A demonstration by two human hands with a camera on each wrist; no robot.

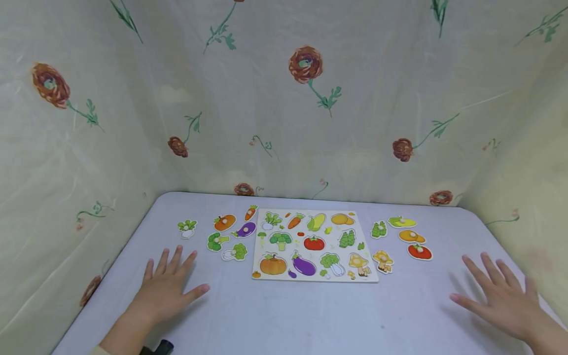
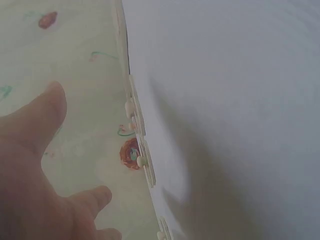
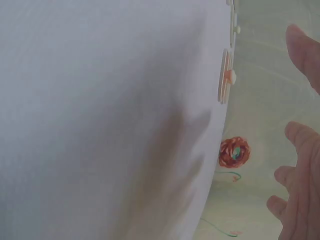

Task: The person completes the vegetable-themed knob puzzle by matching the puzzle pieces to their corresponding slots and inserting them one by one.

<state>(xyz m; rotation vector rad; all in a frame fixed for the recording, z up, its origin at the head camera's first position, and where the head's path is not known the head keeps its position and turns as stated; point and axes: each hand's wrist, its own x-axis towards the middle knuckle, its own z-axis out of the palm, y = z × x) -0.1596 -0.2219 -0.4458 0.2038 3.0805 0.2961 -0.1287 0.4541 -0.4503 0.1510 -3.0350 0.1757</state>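
Both hands hover palm down over the white table, fingers spread and holding nothing. My left hand (image 1: 164,291) is at the front left, nearest the radish piece (image 1: 187,229), the broccoli piece (image 1: 217,241) and the cabbage piece (image 1: 235,252). Over at the front right is my right hand (image 1: 506,298), nearest the tomato piece (image 1: 419,252). A vegetable puzzle board (image 1: 284,270) lies flat in the middle, printed with matching pictures. In the left wrist view, knobbed pieces (image 2: 146,162) show edge-on beyond the hand; the right wrist view shows one similar piece (image 3: 226,77) clearly.
Left of the board lie pumpkin (image 1: 225,222), carrot (image 1: 250,212) and eggplant (image 1: 245,230) pieces. To its right are asparagus-like green (image 1: 379,229), corn (image 1: 402,222), potato (image 1: 412,236) and mushroom (image 1: 383,261) pieces. A flowered curtain (image 1: 355,123) surrounds the table's back and sides.
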